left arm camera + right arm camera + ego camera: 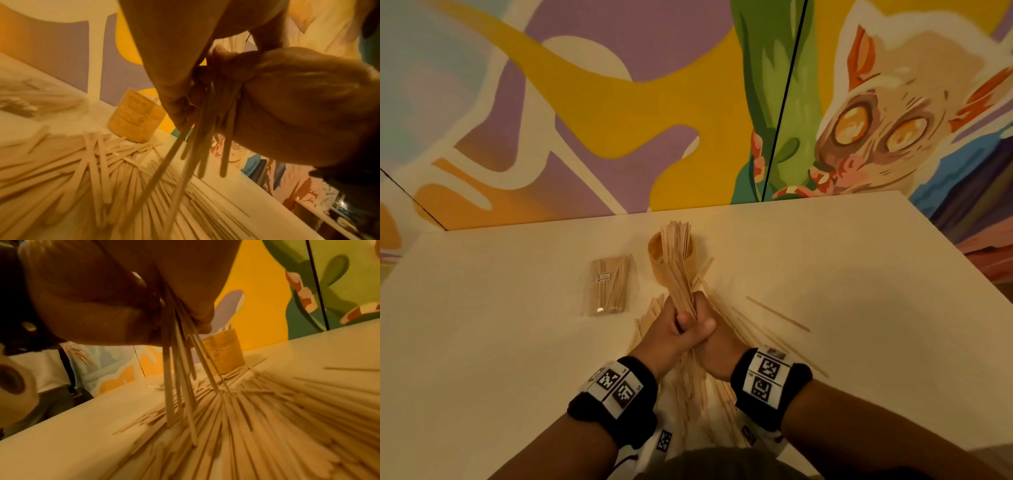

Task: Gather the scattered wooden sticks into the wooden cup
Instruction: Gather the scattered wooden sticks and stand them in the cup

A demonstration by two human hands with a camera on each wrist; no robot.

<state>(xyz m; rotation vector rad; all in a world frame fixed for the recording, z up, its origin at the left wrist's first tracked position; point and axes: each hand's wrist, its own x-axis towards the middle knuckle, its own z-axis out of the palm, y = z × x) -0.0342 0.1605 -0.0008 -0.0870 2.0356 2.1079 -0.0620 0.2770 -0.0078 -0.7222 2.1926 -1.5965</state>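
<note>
Nearest the person, a broad heap of loose wooden sticks (698,387) lay fanned over the white table (500,342), on the near side of the wooden cup and running under both wrists. Above that heap, the left hand (667,329) and the right hand (717,346) were pressed together around one bundle of sticks (678,270), both sets of fingers curled tight on it, the left thumb lying across the front. In the wrist views the bundle's lower ends hung down out of the fists, and some of them reached the heap. The bundle's upper ends fanned out above the hands, in front of the wooden cup's mouth as the head camera saw it; whether any tips were inside the cup could not be told.

The wooden cup (659,263) stood upright just beyond the hands, with loose sticks lying against its base. To the left of the cup lay a clear packet of sticks (608,286) with a small label. To the right of the cup, well apart from it, a single stick (777,313) lay alone. Behind the cup, past the table's far edge, rose a painted wall (619,102).
</note>
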